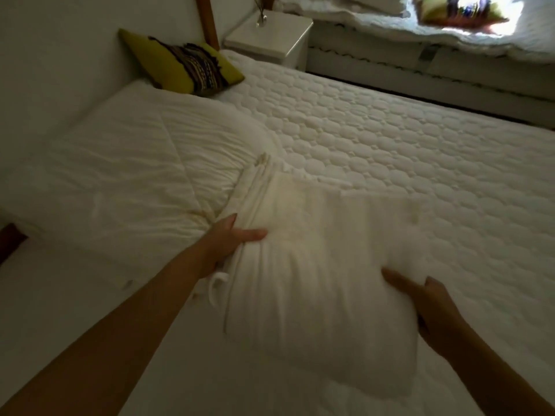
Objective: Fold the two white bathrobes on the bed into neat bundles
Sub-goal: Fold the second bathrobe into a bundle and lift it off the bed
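Note:
A folded white bathrobe [324,265] forms a thick rectangular bundle over the quilted bed [405,151], blurred by motion. My left hand [231,238] grips its left edge, thumb on top and fingers underneath. My right hand [426,301] holds the bundle's right side, thumb on top. A cloth loop or belt end [217,283] dangles below my left hand. Folded white layers [258,178] show at the bundle's far left corner; I cannot tell whether they belong to a second robe.
A large white pillow [126,175] lies to the left, with a green patterned cushion [183,64] behind it against the wall. A white nightstand [270,37] stands at the bed's head. A second bed [435,40] runs along the back right.

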`<action>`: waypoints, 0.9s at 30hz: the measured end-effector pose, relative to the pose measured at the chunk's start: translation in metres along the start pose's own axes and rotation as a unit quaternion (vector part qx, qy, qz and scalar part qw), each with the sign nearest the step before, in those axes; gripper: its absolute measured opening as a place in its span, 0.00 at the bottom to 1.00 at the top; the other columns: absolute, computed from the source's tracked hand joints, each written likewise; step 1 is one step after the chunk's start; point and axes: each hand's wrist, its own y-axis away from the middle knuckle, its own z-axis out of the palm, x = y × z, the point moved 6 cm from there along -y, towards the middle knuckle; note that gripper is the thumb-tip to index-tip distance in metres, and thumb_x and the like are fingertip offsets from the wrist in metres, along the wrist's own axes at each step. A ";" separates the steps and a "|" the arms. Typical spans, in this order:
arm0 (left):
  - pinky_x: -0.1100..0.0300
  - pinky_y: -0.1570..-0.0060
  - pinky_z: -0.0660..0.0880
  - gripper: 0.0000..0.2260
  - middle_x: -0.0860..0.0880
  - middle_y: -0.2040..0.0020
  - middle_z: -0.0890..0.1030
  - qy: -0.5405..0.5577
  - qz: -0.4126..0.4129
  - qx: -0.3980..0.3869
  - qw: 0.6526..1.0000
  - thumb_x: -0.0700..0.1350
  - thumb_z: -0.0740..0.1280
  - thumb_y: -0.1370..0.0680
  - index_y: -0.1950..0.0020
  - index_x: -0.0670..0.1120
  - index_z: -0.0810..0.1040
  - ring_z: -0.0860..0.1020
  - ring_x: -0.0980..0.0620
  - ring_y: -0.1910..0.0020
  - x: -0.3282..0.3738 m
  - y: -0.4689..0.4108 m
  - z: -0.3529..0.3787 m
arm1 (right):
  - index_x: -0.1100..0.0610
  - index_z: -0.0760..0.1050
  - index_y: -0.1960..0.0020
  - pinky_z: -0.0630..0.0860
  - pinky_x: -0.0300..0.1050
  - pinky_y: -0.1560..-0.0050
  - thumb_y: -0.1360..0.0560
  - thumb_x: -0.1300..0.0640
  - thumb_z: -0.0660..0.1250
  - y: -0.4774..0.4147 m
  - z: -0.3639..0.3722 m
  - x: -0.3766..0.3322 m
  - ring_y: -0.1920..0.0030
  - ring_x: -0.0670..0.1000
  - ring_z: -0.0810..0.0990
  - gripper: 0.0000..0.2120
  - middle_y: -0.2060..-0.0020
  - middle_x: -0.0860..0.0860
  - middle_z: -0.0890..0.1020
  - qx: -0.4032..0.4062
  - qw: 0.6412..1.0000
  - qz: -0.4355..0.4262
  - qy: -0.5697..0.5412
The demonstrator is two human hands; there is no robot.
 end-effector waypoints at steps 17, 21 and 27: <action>0.61 0.60 0.77 0.24 0.49 0.46 0.84 -0.078 0.048 0.014 0.996 0.45 0.78 0.29 0.34 0.46 0.78 0.83 0.51 0.49 0.011 -0.221 -0.046 | 0.58 0.73 0.33 0.81 0.48 0.57 0.34 0.48 0.79 -0.204 0.103 0.010 0.48 0.55 0.84 0.34 0.47 0.51 0.85 -0.037 0.999 0.033 0.009; 0.50 0.46 0.80 0.28 0.50 0.46 0.86 -0.091 0.053 0.009 0.994 0.52 0.81 0.36 0.37 0.50 0.81 0.84 0.47 0.46 0.013 -0.233 -0.062 | 0.56 0.72 0.33 0.81 0.52 0.52 0.32 0.47 0.79 -0.211 0.104 0.003 0.45 0.56 0.83 0.32 0.44 0.51 0.83 -0.026 0.999 0.012 0.017; 0.52 0.46 0.79 0.34 0.51 0.47 0.87 -0.088 0.054 0.012 0.995 0.56 0.82 0.44 0.39 0.49 0.82 0.85 0.49 0.48 0.015 -0.236 -0.071 | 0.58 0.77 0.34 0.82 0.55 0.43 0.36 0.46 0.79 -0.209 0.104 0.016 0.47 0.55 0.86 0.33 0.46 0.52 0.87 -0.037 0.999 -0.008 -0.033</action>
